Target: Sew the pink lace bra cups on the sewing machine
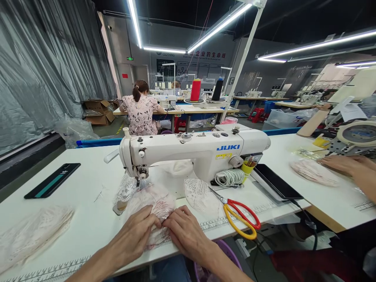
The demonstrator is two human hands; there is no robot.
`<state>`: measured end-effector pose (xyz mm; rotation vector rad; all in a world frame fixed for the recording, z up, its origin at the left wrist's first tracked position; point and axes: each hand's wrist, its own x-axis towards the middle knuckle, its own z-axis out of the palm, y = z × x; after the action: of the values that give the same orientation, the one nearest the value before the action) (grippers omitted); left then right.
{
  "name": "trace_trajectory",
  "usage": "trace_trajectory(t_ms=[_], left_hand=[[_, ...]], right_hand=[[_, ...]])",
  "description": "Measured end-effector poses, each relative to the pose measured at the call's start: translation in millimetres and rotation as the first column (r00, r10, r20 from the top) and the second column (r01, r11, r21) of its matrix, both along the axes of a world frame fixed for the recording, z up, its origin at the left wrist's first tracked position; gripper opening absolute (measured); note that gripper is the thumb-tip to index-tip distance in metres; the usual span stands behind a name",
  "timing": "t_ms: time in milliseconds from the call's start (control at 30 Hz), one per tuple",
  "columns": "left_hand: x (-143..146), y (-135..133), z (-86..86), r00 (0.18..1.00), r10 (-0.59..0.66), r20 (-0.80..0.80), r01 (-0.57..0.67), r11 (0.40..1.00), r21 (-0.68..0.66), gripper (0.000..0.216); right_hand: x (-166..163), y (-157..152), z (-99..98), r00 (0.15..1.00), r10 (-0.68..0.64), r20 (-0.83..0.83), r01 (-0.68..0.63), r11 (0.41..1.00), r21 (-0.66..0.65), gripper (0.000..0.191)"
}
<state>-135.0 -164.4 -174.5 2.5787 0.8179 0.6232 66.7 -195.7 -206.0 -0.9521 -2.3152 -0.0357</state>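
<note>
Together, a person's left hand (139, 227) and right hand (186, 231) pinch a gathered piece of pale, red-tinged fabric (160, 196) at the front edge of a white bench (96, 219), thumbs and fingers closed on the cloth with little gap showing. The piece reaches back toward the needle area of a white JUKI sewing machine (188, 150); whether it lies under the presser foot is hard to tell. Toward the front left corner sits a pile of white lace (35, 231). On the right, red-and-yellow-handled scissors (239, 219) overhang the front edge, their blades pointing at a lace piece (201, 194). Behind them lies a coil of pale cord (230, 177), with a black-screened tablet (277, 182) along the right edge. Beyond the bench's back edge, a co-worker in a floral top (141, 113) sits near red (195, 91) and black thread cones (217, 90).
</note>
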Motion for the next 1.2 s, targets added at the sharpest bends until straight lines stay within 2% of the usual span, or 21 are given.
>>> trace_trajectory(t_ms=[133,267,367,500,567,667,833,1000,1200], left_hand=[[0.6,-5.5,4.2,0.997,0.037,-0.071,-0.040,0.998,-0.046,0.015],[2.1,-4.0,-10.4,0.998,0.048,-0.049,-0.049,0.999,-0.001,0.013],[4.0,0.1,-19.2,0.998,0.069,0.004,-0.069,0.998,0.004,0.003],[3.0,5.5,-13.3,0.996,0.088,0.015,-0.086,0.994,-0.063,0.015],[0.9,7.6,-7.2,0.994,0.105,0.008,-0.103,0.989,-0.109,0.017],[-1.7,9.7,-1.4,0.994,0.110,0.001,-0.108,0.980,-0.168,0.019],[-3.5,14.5,2.1,0.994,0.104,-0.011,-0.104,0.966,-0.238,0.016],[-7.0,21.6,13.1,0.997,0.062,-0.048,-0.073,0.960,-0.271,0.015],[-9.7,26.0,25.0,0.997,0.041,-0.069,-0.055,0.976,-0.211,0.015]], right_hand=[[0.8,4.0,-3.8,0.993,0.010,-0.115,-0.010,1.000,0.002,0.018],[-2.4,6.6,-7.1,0.984,0.015,-0.179,-0.014,1.000,0.005,0.021],[-5.9,6.5,-5.8,0.973,-0.021,-0.232,0.023,1.000,0.002,0.019],[-4.8,1.2,1.7,0.944,-0.088,-0.317,0.094,0.996,0.005,0.017],[-1.9,-3.3,5.8,0.950,-0.077,-0.302,0.092,0.995,0.035,0.013],[1.2,-8.1,7.5,0.982,-0.024,-0.189,0.039,0.996,0.076,0.008],[-2.7,-3.7,2.4,0.999,-0.025,-0.032,0.027,0.998,0.062,0.008],[-7.9,2.2,1.1,0.999,-0.020,-0.035,0.023,0.997,0.070,0.011],[-10.3,5.7,-0.6,1.000,-0.020,-0.019,0.021,0.998,0.059,0.014]])
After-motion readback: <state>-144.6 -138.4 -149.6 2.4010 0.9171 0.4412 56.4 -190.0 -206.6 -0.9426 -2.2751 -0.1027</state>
